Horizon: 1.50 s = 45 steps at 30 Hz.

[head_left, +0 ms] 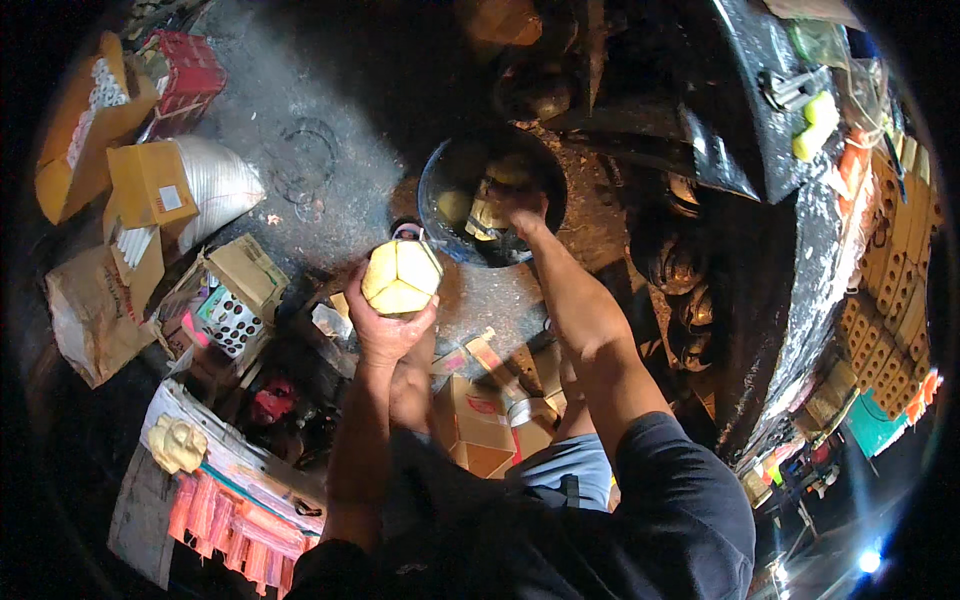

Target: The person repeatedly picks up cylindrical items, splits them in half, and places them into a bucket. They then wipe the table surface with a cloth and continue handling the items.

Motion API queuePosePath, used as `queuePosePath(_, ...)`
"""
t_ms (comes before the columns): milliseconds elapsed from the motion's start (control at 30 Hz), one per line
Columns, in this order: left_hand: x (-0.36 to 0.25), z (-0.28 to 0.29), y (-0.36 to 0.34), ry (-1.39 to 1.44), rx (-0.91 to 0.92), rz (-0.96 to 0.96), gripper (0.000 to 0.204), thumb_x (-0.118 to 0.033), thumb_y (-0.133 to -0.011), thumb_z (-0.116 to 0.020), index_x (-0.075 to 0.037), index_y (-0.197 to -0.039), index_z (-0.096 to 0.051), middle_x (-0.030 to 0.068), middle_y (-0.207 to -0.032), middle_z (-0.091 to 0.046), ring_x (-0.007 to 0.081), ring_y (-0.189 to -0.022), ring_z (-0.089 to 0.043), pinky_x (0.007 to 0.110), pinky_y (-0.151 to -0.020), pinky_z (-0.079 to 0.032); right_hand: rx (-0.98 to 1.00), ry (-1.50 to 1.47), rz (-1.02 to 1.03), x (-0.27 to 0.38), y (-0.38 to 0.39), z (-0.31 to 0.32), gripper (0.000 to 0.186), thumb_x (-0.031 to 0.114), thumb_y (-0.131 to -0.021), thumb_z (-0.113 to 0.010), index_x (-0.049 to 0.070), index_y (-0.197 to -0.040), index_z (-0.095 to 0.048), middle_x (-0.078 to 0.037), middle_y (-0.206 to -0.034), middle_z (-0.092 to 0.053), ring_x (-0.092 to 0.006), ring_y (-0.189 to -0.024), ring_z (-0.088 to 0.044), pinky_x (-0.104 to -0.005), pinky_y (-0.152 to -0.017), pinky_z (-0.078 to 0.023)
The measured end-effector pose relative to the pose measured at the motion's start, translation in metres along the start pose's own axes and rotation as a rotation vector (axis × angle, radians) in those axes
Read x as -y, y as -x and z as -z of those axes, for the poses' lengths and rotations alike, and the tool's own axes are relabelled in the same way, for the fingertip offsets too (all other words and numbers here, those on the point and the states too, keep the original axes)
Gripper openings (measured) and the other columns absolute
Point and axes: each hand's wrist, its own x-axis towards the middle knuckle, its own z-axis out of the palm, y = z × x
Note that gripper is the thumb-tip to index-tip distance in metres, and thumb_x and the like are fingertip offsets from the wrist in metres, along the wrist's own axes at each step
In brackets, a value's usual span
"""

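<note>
My left hand (378,322) is closed around the lower part of a pale yellow round piece with flat panels and dark seams (403,277), holding it up with its top showing. To the right of it stands a dark round tub (427,205). My right hand (524,212) reaches down into this tub, beside a yellow piece with darker patches (485,220). Shadow covers its fingers, so their grip does not show. Another dull yellow rounded piece (453,206) lies at the left inside the tub.
On the left floor are open cardboard boxes (150,185), a white sack (215,180) and a red crate (187,80). A cardboard box (475,425) sits between my legs. A pale bench (240,450) is at lower left; a dark metal structure (740,100) rises on the right.
</note>
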Motion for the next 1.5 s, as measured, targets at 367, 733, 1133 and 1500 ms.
queuePosePath(367, 0.021, -0.016, -0.006, 0.032, 0.078, -0.002, 0.108, -0.006, -0.066, -0.095, -0.002, -0.152, -0.030, 0.0220, -0.135, -0.060, 0.0326, -0.121, -0.066, 0.044, -0.102, -0.057, 0.015, 0.066, 0.234, -0.012, -0.019, -0.043, 0.115, 0.043, -0.064, -0.097, 0.005, -0.156, -0.039, -0.017, -0.138, -0.067, -0.0322, -0.129, -0.064, -0.0401, -0.112, -0.050)
queuePosePath(733, 0.025, -0.029, -0.006, 0.131, 0.133, 0.112, 0.107, -0.008, -0.065, -0.096, -0.003, -0.152, -0.033, 0.0179, -0.139, -0.053, 0.0298, -0.127, -0.059, 0.043, -0.108, -0.052, 0.189, -0.415, 0.104, -0.036, -0.074, -0.118, 0.070, 0.039, -0.080, -0.089, 0.003, -0.135, -0.066, -0.015, -0.129, -0.073, -0.0305, -0.119, -0.068, -0.0401, -0.104, -0.053)
queuePosePath(1133, 0.049, -0.114, -0.059, 0.096, 0.243, 0.365, 0.106, -0.013, -0.062, -0.095, -0.002, -0.152, -0.039, 0.0164, -0.135, -0.063, 0.0278, -0.124, -0.064, 0.042, -0.107, -0.053, 0.300, -0.273, 0.053, 0.003, -0.006, -0.005, 0.072, 0.029, -0.086, -0.083, -0.001, -0.145, -0.058, -0.013, -0.128, -0.069, -0.0252, -0.116, -0.061, -0.0370, -0.108, -0.047)
queuePosePath(1500, 0.203, -0.248, -0.094, 0.204, 0.493, 0.520, 0.049, -0.026, -0.100, -0.067, -0.003, -0.143, -0.061, 0.0136, -0.141, -0.066, 0.0284, -0.132, -0.059, 0.042, -0.111, -0.047, -0.010, 0.143, 0.372, -0.034, -0.011, 0.017, 0.120, 0.047, -0.057, -0.099, -0.002, -0.152, -0.045, -0.020, -0.134, -0.069, -0.0315, -0.125, -0.067, -0.0403, -0.104, -0.056)
